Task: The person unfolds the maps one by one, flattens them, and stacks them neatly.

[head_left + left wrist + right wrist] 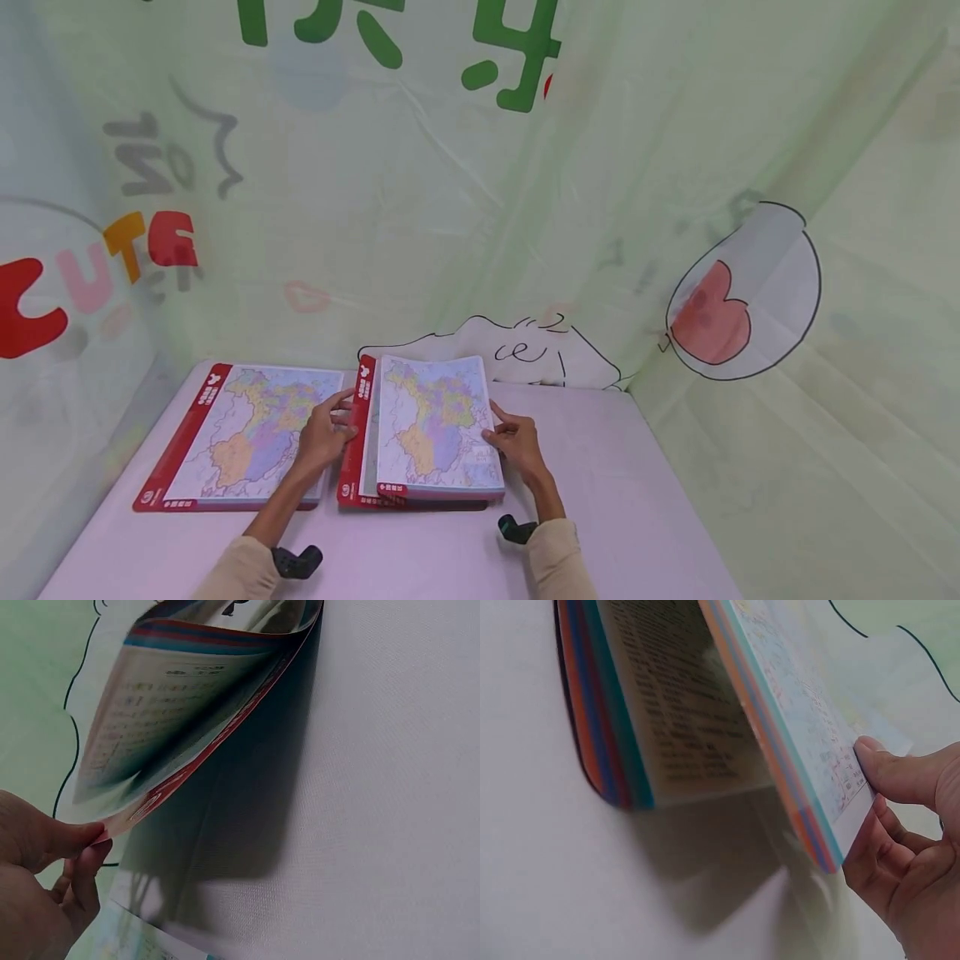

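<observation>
Slightly right of the left-hand map, a red-bordered map sheet [352, 467] lies under a smaller map sheet [438, 417] in the head view. My left hand [321, 433] is at the red border; in the left wrist view its thumb and fingers pinch a lifted corner of the red-edged sheet [184, 766], with a printed page curving inside. My right hand [519, 443] pinches the right edge of the smaller map sheet. Up close in the right wrist view, this map sheet [799, 735] stands tilted up, its colour-striped edge apart from a text-covered page [679, 712].
Another red-bordered map [258, 429] lies flat on the pale table [405, 558], to the left. A printed fabric curtain [420, 217] rises behind the table and along both sides. Each wrist wears a small black device, such as the left one [297, 562].
</observation>
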{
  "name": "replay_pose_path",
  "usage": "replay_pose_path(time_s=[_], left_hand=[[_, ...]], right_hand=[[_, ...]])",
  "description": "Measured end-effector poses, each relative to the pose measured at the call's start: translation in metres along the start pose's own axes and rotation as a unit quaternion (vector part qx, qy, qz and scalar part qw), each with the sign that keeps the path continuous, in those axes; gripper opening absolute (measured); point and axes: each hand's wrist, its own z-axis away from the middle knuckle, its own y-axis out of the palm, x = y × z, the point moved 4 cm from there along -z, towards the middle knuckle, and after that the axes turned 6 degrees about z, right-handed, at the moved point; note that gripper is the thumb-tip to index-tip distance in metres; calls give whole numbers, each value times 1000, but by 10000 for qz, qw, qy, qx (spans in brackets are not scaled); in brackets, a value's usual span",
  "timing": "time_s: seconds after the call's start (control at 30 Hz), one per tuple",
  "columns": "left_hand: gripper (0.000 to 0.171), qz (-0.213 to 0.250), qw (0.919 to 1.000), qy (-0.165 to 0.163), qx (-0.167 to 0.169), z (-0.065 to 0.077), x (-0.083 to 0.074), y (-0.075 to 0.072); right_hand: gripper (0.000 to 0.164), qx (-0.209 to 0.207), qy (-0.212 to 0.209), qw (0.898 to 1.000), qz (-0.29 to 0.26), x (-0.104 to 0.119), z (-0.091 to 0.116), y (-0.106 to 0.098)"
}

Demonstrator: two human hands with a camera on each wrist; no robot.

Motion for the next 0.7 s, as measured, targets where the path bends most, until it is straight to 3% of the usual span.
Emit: replay_pose_path(time_s=[0.3,0.5,0.7], left_hand=[[71,-847,9956,347,-205,1,0,-12],[70,-1039,9924,530,-388,-1,5,-30],[67,-1174,9906,520,-470,-2,7,-51]], right_hand=[[62,-211,399,9987,218,0,3,-21],[60,-482,411,9971,425,3,1,-42],[60,-810,711,9922,634,-10,-6,-60]])
